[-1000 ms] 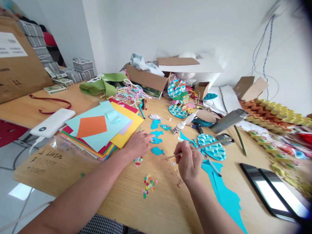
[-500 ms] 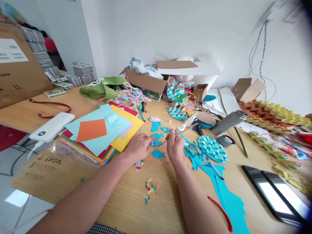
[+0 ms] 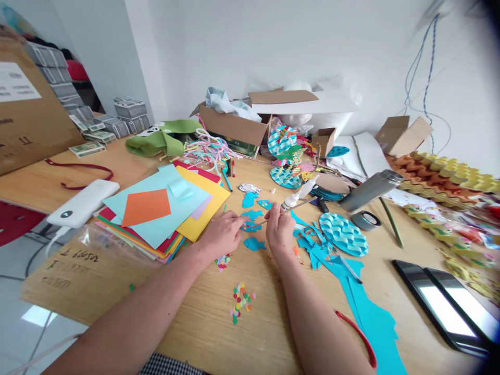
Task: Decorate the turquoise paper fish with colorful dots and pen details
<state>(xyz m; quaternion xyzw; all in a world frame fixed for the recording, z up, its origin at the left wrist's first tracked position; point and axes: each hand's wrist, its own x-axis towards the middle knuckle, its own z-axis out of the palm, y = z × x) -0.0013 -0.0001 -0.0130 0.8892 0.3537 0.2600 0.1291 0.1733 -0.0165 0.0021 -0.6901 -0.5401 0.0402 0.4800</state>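
My right hand is closed in a pinch around a thin stick. The stick's tip points at a blue paper fish with small coloured dots on it. On the left edge of that fish rest the outstretched fingertips of my left hand, which grips nothing. More blue fish cutouts lie about it: a plain one nearer me, and others farther off, one with dots. Just beyond my right hand is a white glue bottle. Loose paper dots are scattered toward me.
Coloured paper sheets are stacked at left beside a white power bank. At right are blue scraps, red-handled scissors, a wavy blue oval, a grey flask, tape and two phones.
The view has shifted slightly, so the things on the right appear a little farther right. Both hands keep almost the same place, with the stick still at the dotted fish.
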